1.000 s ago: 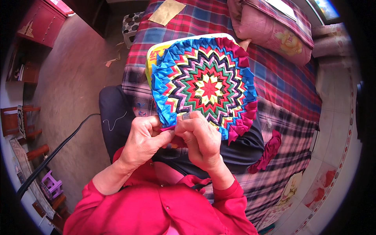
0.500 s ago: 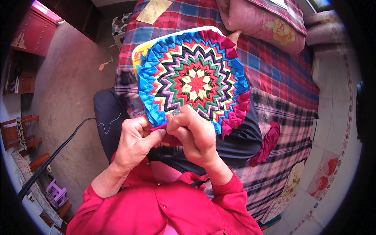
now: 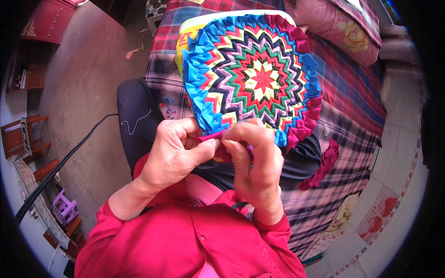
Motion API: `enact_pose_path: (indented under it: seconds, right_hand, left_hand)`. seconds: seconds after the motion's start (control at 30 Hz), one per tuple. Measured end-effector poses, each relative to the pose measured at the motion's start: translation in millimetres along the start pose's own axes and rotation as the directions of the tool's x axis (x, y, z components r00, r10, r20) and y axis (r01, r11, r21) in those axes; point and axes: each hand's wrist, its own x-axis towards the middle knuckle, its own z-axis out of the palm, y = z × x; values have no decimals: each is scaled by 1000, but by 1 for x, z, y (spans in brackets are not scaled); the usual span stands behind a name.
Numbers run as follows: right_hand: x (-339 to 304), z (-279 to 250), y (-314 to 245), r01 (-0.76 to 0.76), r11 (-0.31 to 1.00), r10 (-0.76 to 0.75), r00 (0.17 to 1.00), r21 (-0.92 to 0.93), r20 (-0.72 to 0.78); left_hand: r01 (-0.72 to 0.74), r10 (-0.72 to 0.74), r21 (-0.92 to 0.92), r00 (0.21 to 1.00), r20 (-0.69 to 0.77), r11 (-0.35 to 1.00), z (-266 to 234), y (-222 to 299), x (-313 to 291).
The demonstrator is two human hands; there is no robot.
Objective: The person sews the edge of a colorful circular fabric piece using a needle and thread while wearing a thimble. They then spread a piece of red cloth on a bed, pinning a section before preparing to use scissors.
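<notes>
Left hand (image 3: 175, 152) and right hand (image 3: 259, 160) pinch magenta cloth (image 3: 212, 136) — probably shaping a fold — at the near edge of a round patchwork mat (image 3: 263, 79) (above the lap (image 3: 299, 162)); securing it likely needs steady pressure.

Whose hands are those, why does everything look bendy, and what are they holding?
Those are a person's own bare hands. The picture comes from a camera on their head, looking down; its very wide lens bends straight edges. The left hand pinches a dark pink strip of cloth at the lower edge of a round, zigzag-patterned patchwork. The right hand is there too; whether it holds something tiny, I can't tell. A crumpled dark pink cloth lies on the checked bedcover, and a white thread on the dark trousers.
</notes>
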Motion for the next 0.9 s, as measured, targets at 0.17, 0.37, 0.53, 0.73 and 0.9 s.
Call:
enact_pose_path:
  seconds: [0.17, 0.37, 0.53, 0.73, 0.9]
  right_hand:
    - [-7, -19, -45, -407, 549, 545, 836, 730, 56]
    - [-35, -21, -51, -278, 192, 529, 837, 941, 139]
    - [-41, -11, -41, -358, 877, 389, 921, 322, -35]
    - [-39, -3, -36, -357, 925, 349, 934, -132, -80]
    - [-26, 1, -28, -250, 939, 238, 968, -237, -79]
  left_hand:
    - [-34, 35, 28, 997, -66, 999, 4, -5, 1]
    - [-39, 45, 104, 997, -60, 994, 3, -9, 0]
    - [-19, 26, 78, 996, -86, 997, 3, -9, 1]
    - [58, -51, 84, 996, -77, 995, -1, -9, 1]
    - [45, -43, 25, 996, -84, 999, 4, -5, 4]
